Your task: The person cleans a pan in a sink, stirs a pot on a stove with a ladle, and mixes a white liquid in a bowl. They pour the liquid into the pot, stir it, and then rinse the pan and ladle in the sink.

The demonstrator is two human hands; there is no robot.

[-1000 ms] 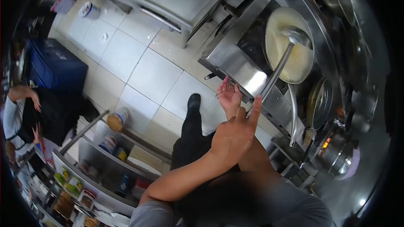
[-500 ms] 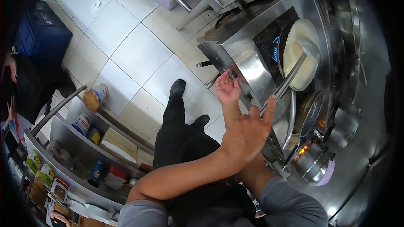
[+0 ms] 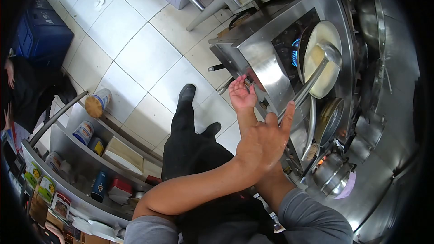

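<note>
My left hand (image 3: 266,142) crosses over my right forearm and is closed around the handle of a metal ladle (image 3: 315,76), its index finger stretched along it. The ladle's bowl rests over a frying pan (image 3: 322,91) of pale, creamy sauce (image 3: 326,34) on the stove. Below that arm, my right hand (image 3: 242,94) reaches to the stove's front panel with the palm turned up. Its fingers are loosely curled and apart, the tips right by a control knob (image 3: 248,81).
Blue flame (image 3: 295,53) burns beside the pan. A second pan (image 3: 331,119) and a metal pot (image 3: 332,175) stand nearer me, with a long pan handle (image 3: 310,131) jutting out. Shelves with tins (image 3: 83,132) are at left; a co-worker (image 3: 34,90) stands beyond.
The ladle's bowl has turned and tilted in the sauce. The orange flame by the metal pot shows smaller. My right hand stays by the knob, and the view has shifted slightly.
</note>
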